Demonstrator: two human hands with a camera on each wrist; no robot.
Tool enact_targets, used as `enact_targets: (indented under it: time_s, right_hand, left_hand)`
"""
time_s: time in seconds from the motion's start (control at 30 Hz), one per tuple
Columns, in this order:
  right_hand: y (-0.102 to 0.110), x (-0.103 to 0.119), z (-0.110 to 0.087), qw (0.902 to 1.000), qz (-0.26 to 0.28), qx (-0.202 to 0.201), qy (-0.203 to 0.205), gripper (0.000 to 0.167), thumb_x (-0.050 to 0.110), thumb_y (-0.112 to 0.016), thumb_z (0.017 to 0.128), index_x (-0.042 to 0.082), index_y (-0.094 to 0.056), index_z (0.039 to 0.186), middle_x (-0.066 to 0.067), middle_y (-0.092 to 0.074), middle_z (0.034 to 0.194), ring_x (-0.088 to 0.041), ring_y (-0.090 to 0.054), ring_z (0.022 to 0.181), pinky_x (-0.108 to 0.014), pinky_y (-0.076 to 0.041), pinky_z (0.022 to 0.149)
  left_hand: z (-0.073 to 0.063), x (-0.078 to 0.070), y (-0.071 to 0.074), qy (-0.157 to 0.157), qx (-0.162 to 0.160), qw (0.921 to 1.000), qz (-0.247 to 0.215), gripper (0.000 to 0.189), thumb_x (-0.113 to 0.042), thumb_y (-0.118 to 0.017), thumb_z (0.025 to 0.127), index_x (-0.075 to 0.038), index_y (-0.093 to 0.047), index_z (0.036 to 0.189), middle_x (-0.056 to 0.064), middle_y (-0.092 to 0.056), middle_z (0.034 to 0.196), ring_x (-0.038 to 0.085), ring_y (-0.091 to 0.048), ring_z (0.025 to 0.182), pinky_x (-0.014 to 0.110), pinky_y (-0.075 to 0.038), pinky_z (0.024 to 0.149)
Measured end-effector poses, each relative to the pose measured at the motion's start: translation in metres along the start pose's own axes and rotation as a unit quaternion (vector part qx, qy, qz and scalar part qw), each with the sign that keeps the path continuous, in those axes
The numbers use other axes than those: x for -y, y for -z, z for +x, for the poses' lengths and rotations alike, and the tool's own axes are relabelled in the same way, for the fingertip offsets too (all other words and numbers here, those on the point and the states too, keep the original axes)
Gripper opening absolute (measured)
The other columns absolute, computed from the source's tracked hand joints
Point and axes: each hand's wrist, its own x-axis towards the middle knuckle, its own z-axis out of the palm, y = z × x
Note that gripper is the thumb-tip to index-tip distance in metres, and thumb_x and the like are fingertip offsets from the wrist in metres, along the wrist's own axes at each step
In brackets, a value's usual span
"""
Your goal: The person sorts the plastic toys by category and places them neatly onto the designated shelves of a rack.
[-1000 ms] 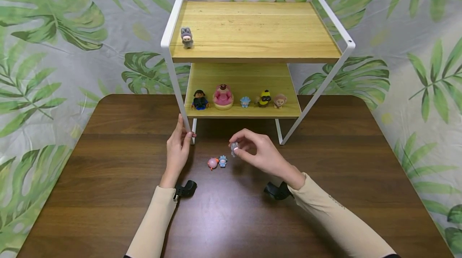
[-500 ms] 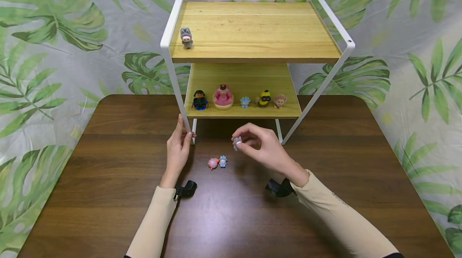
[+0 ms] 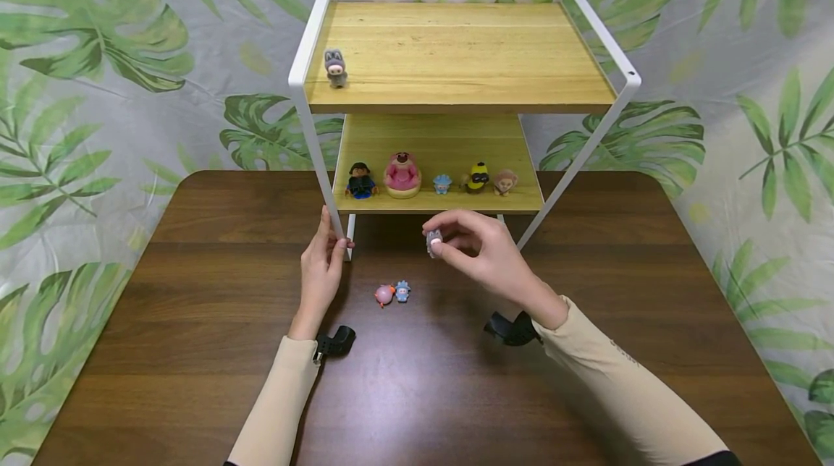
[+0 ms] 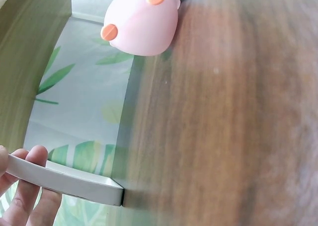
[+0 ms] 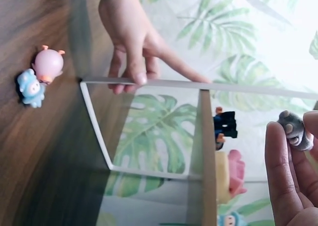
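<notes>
My right hand (image 3: 489,252) pinches a small grey rabbit-eared figurine (image 3: 434,243) between thumb and fingers, raised in front of the lower shelf. In the right wrist view the grey figurine (image 5: 294,130) shows between the fingertips. My left hand (image 3: 321,267) grips the white front left leg (image 3: 319,155) of the shelf unit, thumb on one side and fingers on the other. On the table between the hands, a pink round toy (image 3: 384,295) with orange feet lies beside a blue figurine (image 3: 402,291).
Another grey rabbit-eared figurine (image 3: 335,69) stands at the left of the top shelf (image 3: 456,53). Along the lower shelf's front edge (image 3: 436,212) stand several toys, among them a pink bear (image 3: 402,176) and a yellow figure (image 3: 478,178). A leaf-patterned cloth (image 3: 98,39) hangs behind.
My right hand has risen with the grey figurine, moving slightly right and toward the shelf unit. The left hand stays on the leg.
</notes>
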Motion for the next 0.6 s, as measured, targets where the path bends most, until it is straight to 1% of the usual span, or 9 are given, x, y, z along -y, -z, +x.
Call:
enact_targets:
  time_s: [0.1, 0.23, 0.33, 0.47, 0.6]
  right_hand:
    - [0.002, 0.003, 0.002, 0.9999, 0.006, -0.004, 0.013, 0.025, -0.011, -0.065, 0.084, -0.005, -0.063, 0.108, -0.016, -0.064, 0.104, -0.022, -0.065, 0.083, -0.031, -0.055, 0.073]
    - [0.006, 0.007, 0.006, 0.9997, 0.002, -0.006, 0.025, 0.027, -0.013, -0.065, 0.083, -0.006, -0.062, 0.109, -0.016, -0.064, 0.103, -0.022, -0.064, 0.083, -0.031, -0.055, 0.073]
    - [0.01, 0.012, 0.009, 0.9995, -0.004, -0.007, 0.031, 0.028, -0.014, -0.065, 0.082, -0.006, -0.062, 0.109, -0.015, -0.064, 0.103, -0.021, -0.064, 0.084, -0.031, -0.054, 0.073]
    - [0.014, 0.018, 0.013, 0.9992, -0.005, -0.01, 0.039, 0.029, -0.016, -0.066, 0.081, -0.007, -0.061, 0.108, -0.014, -0.063, 0.103, -0.021, -0.064, 0.085, -0.031, -0.055, 0.073]
    - [0.016, 0.023, 0.017, 0.9989, -0.003, -0.011, 0.044, 0.03, -0.017, -0.066, 0.08, -0.009, -0.061, 0.108, -0.016, -0.063, 0.103, -0.02, -0.064, 0.085, -0.033, -0.055, 0.074]
  left_hand:
    - [0.0, 0.0, 0.0, -0.003, -0.001, 1.0, 0.001, 0.085, 0.006, -0.056, 0.093, -0.044, -0.019, 0.151, 0.018, -0.06, 0.083, 0.03, -0.065, 0.073, 0.022, -0.049, 0.068]
    - [0.001, -0.001, 0.0, -0.003, 0.0, 1.0, 0.002, 0.086, 0.006, -0.056, 0.093, -0.045, -0.018, 0.151, 0.018, -0.06, 0.084, 0.03, -0.065, 0.074, 0.032, -0.052, 0.066]
    - [0.001, -0.001, 0.0, -0.002, 0.002, 1.0, 0.003, 0.087, 0.006, -0.056, 0.093, -0.047, -0.017, 0.15, 0.019, -0.059, 0.084, 0.03, -0.065, 0.074, 0.037, -0.052, 0.065]
    - [0.001, 0.0, 0.0, 0.001, 0.003, 1.0, 0.004, 0.088, 0.006, -0.056, 0.093, -0.047, -0.017, 0.15, 0.019, -0.059, 0.085, 0.03, -0.065, 0.074, 0.038, -0.053, 0.065]
    - [0.001, 0.0, 0.0, 0.005, 0.005, 1.0, 0.004, 0.087, 0.006, -0.056, 0.093, -0.047, -0.016, 0.15, 0.019, -0.059, 0.085, 0.03, -0.065, 0.075, 0.036, -0.052, 0.067]
